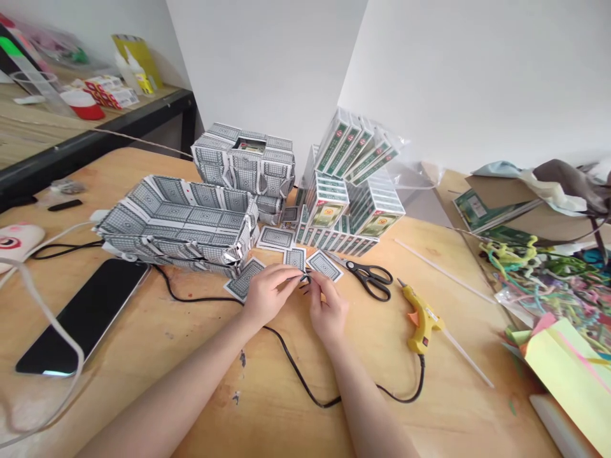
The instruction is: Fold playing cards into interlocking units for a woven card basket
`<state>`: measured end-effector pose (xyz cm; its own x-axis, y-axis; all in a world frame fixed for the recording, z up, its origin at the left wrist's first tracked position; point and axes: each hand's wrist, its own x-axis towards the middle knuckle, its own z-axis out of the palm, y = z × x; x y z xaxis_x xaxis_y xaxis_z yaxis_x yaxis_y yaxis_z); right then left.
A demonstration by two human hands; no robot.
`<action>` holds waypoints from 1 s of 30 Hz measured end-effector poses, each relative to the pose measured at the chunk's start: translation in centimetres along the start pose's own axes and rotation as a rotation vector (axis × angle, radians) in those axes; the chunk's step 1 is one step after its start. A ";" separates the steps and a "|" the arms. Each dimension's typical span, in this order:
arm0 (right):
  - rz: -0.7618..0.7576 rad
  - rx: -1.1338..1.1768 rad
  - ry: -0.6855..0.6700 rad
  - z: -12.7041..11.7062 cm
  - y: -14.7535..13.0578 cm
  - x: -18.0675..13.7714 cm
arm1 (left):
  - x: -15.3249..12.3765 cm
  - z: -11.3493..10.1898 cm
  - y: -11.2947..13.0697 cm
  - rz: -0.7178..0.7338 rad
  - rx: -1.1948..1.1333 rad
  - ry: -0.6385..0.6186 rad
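My left hand (270, 289) and my right hand (328, 306) meet above the table, fingertips pinched close together. Between them is a small dark, thin piece (305, 276), too small to name. Patterned playing cards lie around the fingers: one card (244, 278) beside the left hand, another card (325, 265) just beyond the right, and a third card (294, 257) behind the fingertips. Black-handled scissors (370, 278) rest to the right of my right hand. Farther right lies a yellow glue gun (422, 321) with a white glue stick in its back.
An open tray built from cards (186, 219) stands left, with a card-covered box (245, 165) behind it. Card packs (329, 197) are stacked at the back. A phone (86, 318) lies left; a black cord (296, 369) crosses the table. Pipe cleaners (568, 267) are heaped right.
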<state>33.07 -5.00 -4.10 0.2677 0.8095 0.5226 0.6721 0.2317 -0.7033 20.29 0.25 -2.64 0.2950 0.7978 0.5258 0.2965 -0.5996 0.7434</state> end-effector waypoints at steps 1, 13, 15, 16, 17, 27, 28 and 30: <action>0.017 -0.008 0.001 0.0 0.0 0.0 | -0.1 0.0 0.0 0.004 0.006 0.001; 0.149 0.055 -0.011 0.2 -0.1 0.1 | -0.5 0.2 0.2 -0.038 0.200 -0.125; 0.173 0.063 -0.010 0.2 -0.3 0.2 | -0.5 0.3 0.2 -0.048 0.247 -0.136; 0.184 0.071 -0.012 0.2 -0.4 0.2 | -0.5 0.3 0.2 -0.054 0.266 -0.142; 0.192 0.077 -0.013 0.2 -0.5 0.3 | -0.5 0.3 0.2 -0.058 0.281 -0.146; 0.223 0.065 -0.023 0.2 -0.2 0.3 | -0.7 0.1 0.2 -0.106 0.161 -0.204; 0.222 0.066 -0.022 0.2 -0.2 0.3 | -0.7 0.1 0.2 -0.121 0.141 -0.203; 0.213 0.068 -0.016 0.2 -0.1 0.3 | -0.7 0.1 0.3 -0.158 0.117 -0.188</action>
<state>33.00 -4.68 -3.96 0.3870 0.8526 0.3512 0.5532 0.0901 -0.8281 20.27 -0.52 -2.79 0.3971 0.8628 0.3130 0.4518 -0.4806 0.7516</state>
